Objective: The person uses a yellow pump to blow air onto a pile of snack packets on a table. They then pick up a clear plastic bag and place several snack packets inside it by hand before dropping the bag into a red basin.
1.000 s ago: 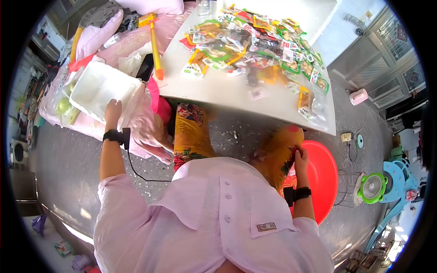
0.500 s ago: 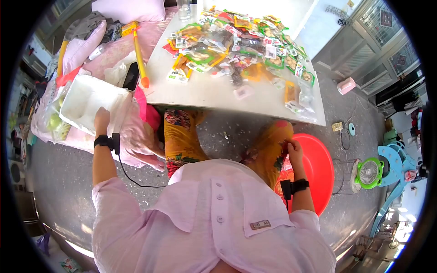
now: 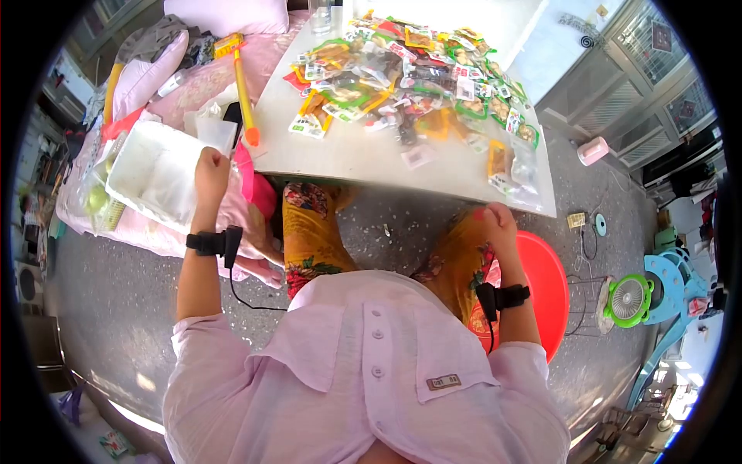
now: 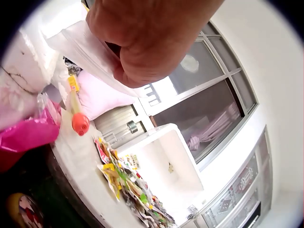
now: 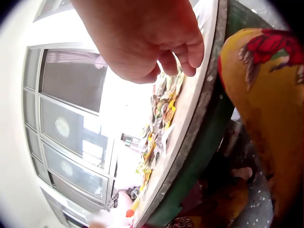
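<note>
My left hand (image 3: 211, 176) pinches a clear plastic bag (image 4: 84, 50), which hangs from its fingers in the left wrist view. It is beside the right rim of a white foam box (image 3: 145, 203) on the bed. My right hand (image 3: 501, 226) is held over my right knee near the table's front edge. Its fingers are loosely curled with nothing in them in the right wrist view. Many small snack packets (image 3: 433, 81) lie heaped on the white table (image 3: 332, 160).
A yellow-orange stick (image 3: 244, 93) lies along the table's left side. A pink plastic bag (image 3: 259, 189) hangs between bed and table. Beside my right leg stands a red basin (image 3: 545, 286). A large white box (image 4: 164, 166) stands behind the packets.
My left hand has come up from the foam box and to the right, now with the plastic bag. My right hand has risen from beside my thigh toward the table edge.
</note>
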A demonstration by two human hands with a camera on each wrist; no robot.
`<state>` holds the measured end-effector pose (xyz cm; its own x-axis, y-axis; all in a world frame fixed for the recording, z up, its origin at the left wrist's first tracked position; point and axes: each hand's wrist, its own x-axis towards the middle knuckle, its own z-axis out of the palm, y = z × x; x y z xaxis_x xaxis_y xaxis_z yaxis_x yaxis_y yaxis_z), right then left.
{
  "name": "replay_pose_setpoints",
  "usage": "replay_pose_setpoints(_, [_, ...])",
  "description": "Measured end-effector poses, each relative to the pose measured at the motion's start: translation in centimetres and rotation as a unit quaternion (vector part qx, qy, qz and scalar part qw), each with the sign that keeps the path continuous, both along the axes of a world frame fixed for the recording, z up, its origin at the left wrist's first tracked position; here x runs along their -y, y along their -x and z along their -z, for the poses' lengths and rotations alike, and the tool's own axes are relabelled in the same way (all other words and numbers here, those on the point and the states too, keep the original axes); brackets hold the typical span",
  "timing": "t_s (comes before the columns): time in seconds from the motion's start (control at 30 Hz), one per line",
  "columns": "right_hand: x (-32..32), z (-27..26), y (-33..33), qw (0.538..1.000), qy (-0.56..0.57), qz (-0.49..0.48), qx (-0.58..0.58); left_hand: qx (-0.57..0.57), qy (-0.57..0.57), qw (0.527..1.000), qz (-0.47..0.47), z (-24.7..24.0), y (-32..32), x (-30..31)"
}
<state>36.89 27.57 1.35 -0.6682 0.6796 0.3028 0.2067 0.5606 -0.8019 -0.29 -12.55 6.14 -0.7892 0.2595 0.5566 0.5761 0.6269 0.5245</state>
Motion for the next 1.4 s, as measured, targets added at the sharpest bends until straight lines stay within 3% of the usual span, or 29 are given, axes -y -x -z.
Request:
replay_pose_setpoints(0.1, [2.2, -2.2, 3.9, 0.998, 0.006, -0.007, 0.07, 0.053, -0.051, 0.996, 0.059, -0.4, -4.3, -5.7])
replay_pose_setpoints(0.2, [4.3, -1.7, 8.1, 0.983, 0.121, -0.133, -0.044, 0.102, -0.084, 0.983, 0.129, 0.7, -7.7, -10.7])
replay_pose_setpoints(0.3, [7.7, -3.2, 11.6, 0.93, 0.336, -0.15, 0.002, 0.121, -0.094, 0.968, 0.199, 2.2, -10.4, -14.8])
replay_pose_setpoints(0.4, [10.0, -2.4, 14.2, 0.859, 0.486, -0.156, -0.034, 0.169, -0.095, 0.952, 0.238, 2.7, -12.6, -17.7])
replay_pose_setpoints(0.57, [10.8, -0.4, 16.1, 0.829, 0.528, -0.167, -0.075, 0.247, -0.082, 0.931, 0.257, 3.7, -14.0, -19.3])
replay_pose_setpoints(0.67, [10.4, -0.3, 16.0, 0.821, 0.544, -0.161, -0.067, 0.335, -0.142, 0.896, 0.255, 3.4, -14.0, -19.0])
replay_pose_setpoints(0.77, [9.8, -0.1, 16.1, 0.805, 0.565, -0.16, -0.078, 0.35, -0.242, 0.878, 0.219, 4.9, -13.1, -19.4])
replay_pose_setpoints(0.87, [9.4, 0.0, 16.6, 0.79, 0.581, -0.169, -0.102, 0.278, -0.239, 0.907, 0.205, 5.8, -12.5, -19.6])
replay_pose_setpoints(0.9, [9.4, -0.1, 16.7, 0.786, 0.584, -0.171, -0.108, 0.318, -0.177, 0.907, 0.211, 4.4, -13.3, -19.4])
replay_pose_setpoints(0.97, [9.3, 0.4, 17.0, 0.803, 0.559, -0.188, -0.092, 0.391, -0.049, 0.893, 0.219, 1.7, -14.8, -18.9])
replay_pose_setpoints(1.0, [9.3, 0.5, 17.1, 0.811, 0.545, -0.197, -0.084, 0.331, -0.045, 0.918, 0.215, 2.4, -14.6, -18.9])
replay_pose_setpoints(1.03, [8.8, 0.5, 17.2, 0.911, 0.367, -0.184, -0.035, 0.269, -0.04, 0.939, 0.21, 3.7, -14.3, -19.0])
replay_pose_setpoints(1.07, [8.0, 0.4, 17.1, 0.971, 0.172, -0.163, 0.015, 0.206, -0.035, 0.956, 0.205, 4.5, -14.0, -18.9])
replay_pose_setpoints(1.1, [7.1, 0.4, 16.9, 0.988, -0.029, -0.135, 0.066, 0.186, -0.029, 0.963, 0.195, 4.2, -14.0, -18.9])
replay_pose_setpoints(1.2, [4.0, -0.6, 16.4, 0.979, -0.17, -0.028, 0.112, 0.112, -0.009, 0.979, 0.17, 3.1, -13.6, -18.9])
replay_pose_setpoints(1.3, [2.2, 0.0, 16.6, 0.949, -0.234, 0.086, 0.195, 0.042, 0.058, 0.983, 0.17, 2.6, -13.5, -19.3])
replay_pose_setpoints(1.4, [2.0, -0.3, 16.9, 0.936, -0.207, 0.027, 0.283, 0.036, 0.184, 0.966, 0.18, 2.1, -13.5, -19.6])
